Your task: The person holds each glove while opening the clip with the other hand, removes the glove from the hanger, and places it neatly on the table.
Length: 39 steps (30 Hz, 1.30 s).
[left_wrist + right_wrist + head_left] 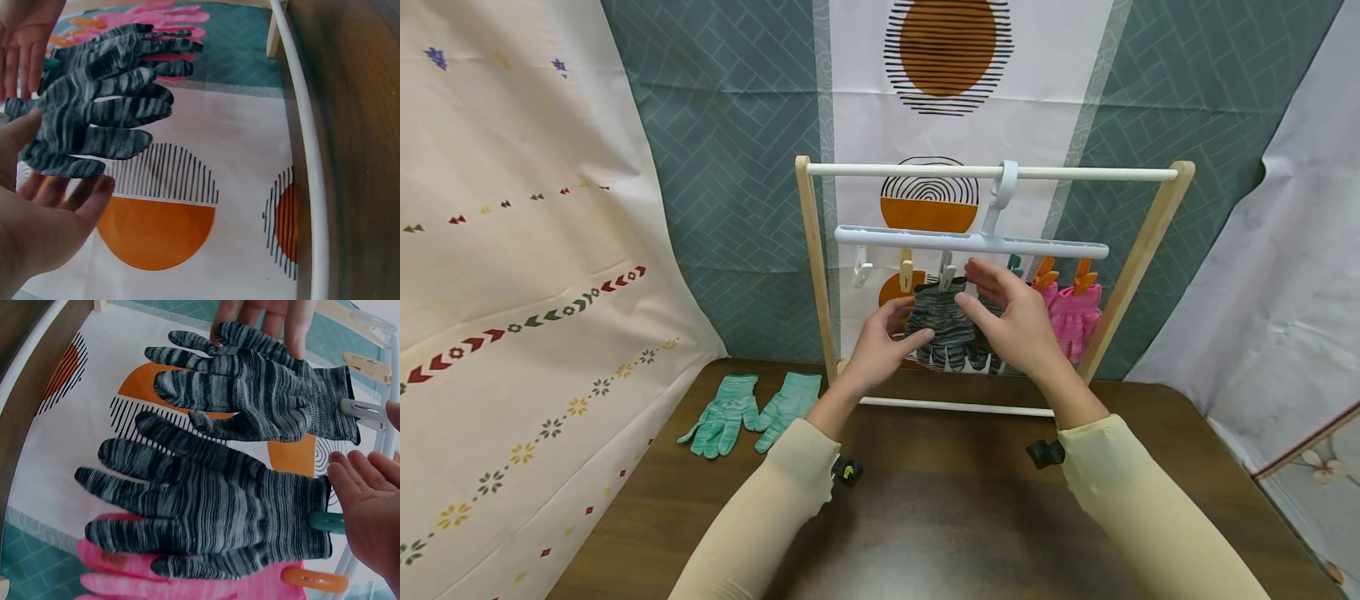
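Observation:
Two black-and-grey striped gloves hang fingers down from a pale hanger. A grey clip grips the cuff of the left striped glove; a dark green clip grips the right striped glove. My left hand is beside the left glove, its thumb in front and its loosely bent fingers behind the glove's edge in the left wrist view. Extended fingers of my right hand reach up around the cuffs, between the two clips. Part of the right glove is hidden behind this hand in the head view.
Pink gloves hang from orange clips at the hanger's right. Further left on it are a white clip and a beige clip. A wooden-sided rack holds the hanger. Two green gloves lie on the brown table.

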Available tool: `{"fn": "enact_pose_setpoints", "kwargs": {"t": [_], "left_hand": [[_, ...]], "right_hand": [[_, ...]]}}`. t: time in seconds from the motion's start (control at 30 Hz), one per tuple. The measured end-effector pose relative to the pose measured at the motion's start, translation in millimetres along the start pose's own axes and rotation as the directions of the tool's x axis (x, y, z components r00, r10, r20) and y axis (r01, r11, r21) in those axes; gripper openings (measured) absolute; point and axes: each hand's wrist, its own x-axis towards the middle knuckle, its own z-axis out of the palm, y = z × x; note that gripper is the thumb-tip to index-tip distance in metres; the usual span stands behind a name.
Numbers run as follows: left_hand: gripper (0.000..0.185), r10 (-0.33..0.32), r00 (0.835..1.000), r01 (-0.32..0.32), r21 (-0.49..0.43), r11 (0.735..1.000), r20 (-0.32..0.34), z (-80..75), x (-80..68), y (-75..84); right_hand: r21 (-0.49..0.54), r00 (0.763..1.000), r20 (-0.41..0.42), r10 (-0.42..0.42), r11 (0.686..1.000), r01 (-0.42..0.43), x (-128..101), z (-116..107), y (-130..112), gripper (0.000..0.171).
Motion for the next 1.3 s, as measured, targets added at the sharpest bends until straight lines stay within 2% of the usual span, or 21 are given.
{"fn": "enact_pose_setpoints", "kwargs": {"t": [0.27,0.47,0.67,1.0,1.17,1.3], "left_hand": [[0.057,-0.036,0.999,0.035,-0.029,0.999,-0.015,7.7,3.3,-11.6],[0.050,-0.047,0.998,0.046,-0.034,0.998,-0.032,9.7,1.3,-9.4],[0.056,-0.074,0.997,0.073,-0.029,0.997,-0.036,9.0,-2.3,-8.6],[0.049,-0.052,0.999,0.051,-0.038,0.998,-0.013,7.5,-9.3,-7.8],[0.044,-0.045,0.999,0.045,-0.053,0.998,0.007,6.8,-12.2,-6.9],[0.049,-0.063,0.998,0.064,-0.058,0.996,0.014,5.6,-15.6,-5.6]], "right_hand": [[0.151,0.998,0.024,0.052,0.987,-0.055,10.0,4.3,3.4,0.056],[0.210,0.997,0.029,0.073,0.975,-0.078,14.9,7.0,2.6,0.052],[0.253,0.995,0.035,0.098,0.962,-0.104,19.2,8.9,1.6,0.050],[0.357,0.988,0.054,0.145,0.921,-0.155,22.1,12.8,0.5,0.049],[0.427,0.985,0.047,0.166,0.888,-0.170,23.0,14.2,1.1,0.048],[0.477,0.984,0.048,0.169,0.862,-0.171,23.4,15.7,0.3,0.047]]}}
